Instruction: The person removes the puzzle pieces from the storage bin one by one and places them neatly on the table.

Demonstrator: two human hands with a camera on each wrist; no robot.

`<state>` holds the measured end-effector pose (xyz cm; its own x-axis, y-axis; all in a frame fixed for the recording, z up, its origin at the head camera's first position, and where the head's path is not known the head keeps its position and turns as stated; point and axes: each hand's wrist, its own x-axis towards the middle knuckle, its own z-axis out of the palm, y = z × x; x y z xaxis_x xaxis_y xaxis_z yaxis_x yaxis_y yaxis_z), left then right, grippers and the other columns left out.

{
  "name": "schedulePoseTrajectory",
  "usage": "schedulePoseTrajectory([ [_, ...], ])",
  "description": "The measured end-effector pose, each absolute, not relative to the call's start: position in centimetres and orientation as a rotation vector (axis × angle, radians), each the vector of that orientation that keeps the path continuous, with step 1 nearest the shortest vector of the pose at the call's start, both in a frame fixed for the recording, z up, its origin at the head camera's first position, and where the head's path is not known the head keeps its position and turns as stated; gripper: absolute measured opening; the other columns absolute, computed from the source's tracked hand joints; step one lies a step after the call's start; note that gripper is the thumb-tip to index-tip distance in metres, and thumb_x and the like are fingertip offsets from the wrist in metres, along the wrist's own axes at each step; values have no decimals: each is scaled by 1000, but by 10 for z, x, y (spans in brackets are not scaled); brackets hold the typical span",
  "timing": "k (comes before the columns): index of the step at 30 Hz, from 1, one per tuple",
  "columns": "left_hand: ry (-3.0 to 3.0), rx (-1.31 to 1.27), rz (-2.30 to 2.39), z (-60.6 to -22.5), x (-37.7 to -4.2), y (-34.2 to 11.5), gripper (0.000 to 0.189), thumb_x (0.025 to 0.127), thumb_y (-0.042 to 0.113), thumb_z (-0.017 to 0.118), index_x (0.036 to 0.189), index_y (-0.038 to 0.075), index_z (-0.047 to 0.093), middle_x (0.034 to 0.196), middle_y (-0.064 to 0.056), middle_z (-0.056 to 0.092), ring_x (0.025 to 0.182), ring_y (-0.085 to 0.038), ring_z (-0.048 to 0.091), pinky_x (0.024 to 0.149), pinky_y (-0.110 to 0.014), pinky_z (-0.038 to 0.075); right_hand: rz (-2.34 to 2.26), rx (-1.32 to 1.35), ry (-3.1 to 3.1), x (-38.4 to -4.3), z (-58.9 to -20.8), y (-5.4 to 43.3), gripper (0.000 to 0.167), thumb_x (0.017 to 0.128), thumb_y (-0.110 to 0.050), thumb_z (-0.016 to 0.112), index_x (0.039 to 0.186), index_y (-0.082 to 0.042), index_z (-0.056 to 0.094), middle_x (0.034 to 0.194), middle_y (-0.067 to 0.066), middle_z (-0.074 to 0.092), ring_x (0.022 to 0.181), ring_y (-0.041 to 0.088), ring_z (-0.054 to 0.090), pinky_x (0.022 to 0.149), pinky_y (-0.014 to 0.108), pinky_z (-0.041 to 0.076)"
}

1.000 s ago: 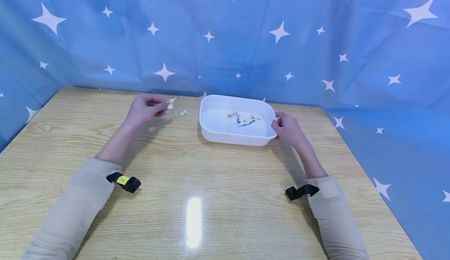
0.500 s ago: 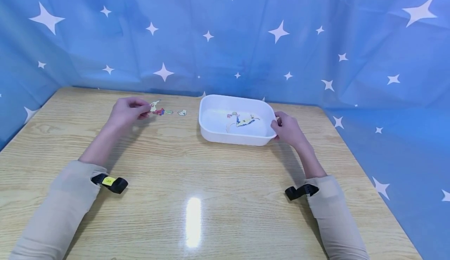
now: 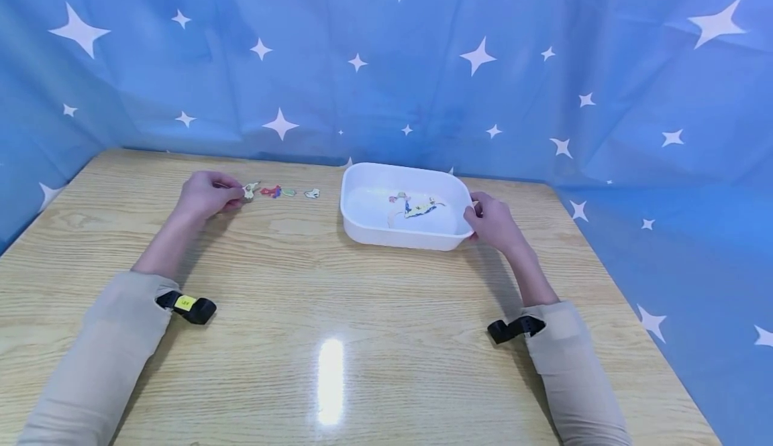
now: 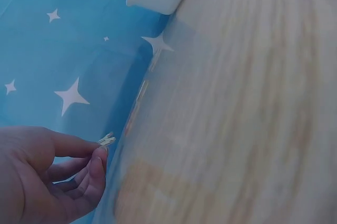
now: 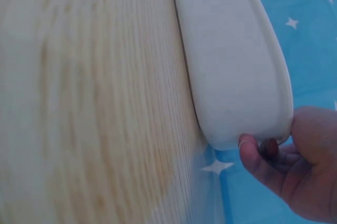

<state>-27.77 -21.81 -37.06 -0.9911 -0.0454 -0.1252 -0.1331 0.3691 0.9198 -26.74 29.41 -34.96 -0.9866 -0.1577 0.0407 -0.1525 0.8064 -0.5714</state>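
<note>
At the back left of the table, in the head view, my left hand [image 3: 208,194] pinches a small pale flat cutout [image 3: 250,191] between thumb and fingertips. The same cutout [image 4: 107,139] sticks out from the fingertips in the left wrist view. Just right of it lie a red and blue cutout [image 3: 271,192], an oval green one [image 3: 289,192] and a white one [image 3: 312,194], roughly in a row. My right hand [image 3: 495,223] grips the right end of a white plastic tub [image 3: 404,236]; the right wrist view shows its fingers at the tub's rim.
Inside the tub lie a blue and yellow cutout [image 3: 421,208] and a small pink and green piece [image 3: 398,197]. A blue curtain [image 3: 362,30] with white stars hangs behind the wooden table [image 3: 272,339]. Light glares off the table's front middle.
My left hand has moved left with the pale cutout and come down slightly, uncovering the red and blue cutout. My right hand and the tub have stayed in place.
</note>
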Motion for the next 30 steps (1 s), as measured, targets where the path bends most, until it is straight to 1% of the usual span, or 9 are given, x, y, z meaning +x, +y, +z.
schedulePoseTrajectory([
  [3,2532,-161,1700,-373,-280,-221,36,97,5,64,123,-18,56,74,4,66,64,-1,65,65,-19,57,-938,-253,2979,-267,-350,293,46,104,-14,45,143,11,43,86,20,63,64,32,68,55,32,57],
  [11,2560,-160,1691,-376,-284,-221,35,96,4,64,121,-19,57,73,4,66,63,0,65,64,-18,57,-938,-246,2985,-268,-350,293,45,104,-14,46,142,10,44,85,19,62,63,32,68,54,31,56],
  [15,2568,-172,1691,-375,-285,-221,33,96,3,63,121,-18,57,78,0,67,64,0,65,64,-18,57,-939,-245,2984,-268,-350,293,45,104,-14,46,142,10,44,86,20,62,62,31,68,54,31,56],
  [20,2588,-190,1688,-373,-285,-219,32,97,4,63,121,-18,59,90,-9,66,65,0,65,64,-18,56,-938,-247,2983,-268,-349,293,45,104,-14,46,142,10,44,89,24,63,63,32,68,55,32,56],
  [25,2668,-182,1608,-373,-285,-219,32,96,8,64,119,-14,63,92,-11,68,66,0,63,62,-18,54,-935,-244,2985,-268,-349,292,44,104,-14,46,141,10,44,90,23,63,64,31,68,56,35,58],
  [28,2692,-185,1584,-373,-285,-220,32,96,9,64,119,-13,64,94,-12,69,68,-1,62,63,-19,54,-934,-244,2984,-268,-349,292,44,104,-13,46,142,10,44,90,23,63,64,31,69,56,34,58],
  [30,2688,-190,1592,-372,-284,-220,32,97,10,63,120,-12,63,98,-13,68,70,-2,63,64,-19,55,-928,-247,2987,-268,-349,292,44,104,-13,46,141,10,45,90,23,63,64,31,69,55,33,57],
])
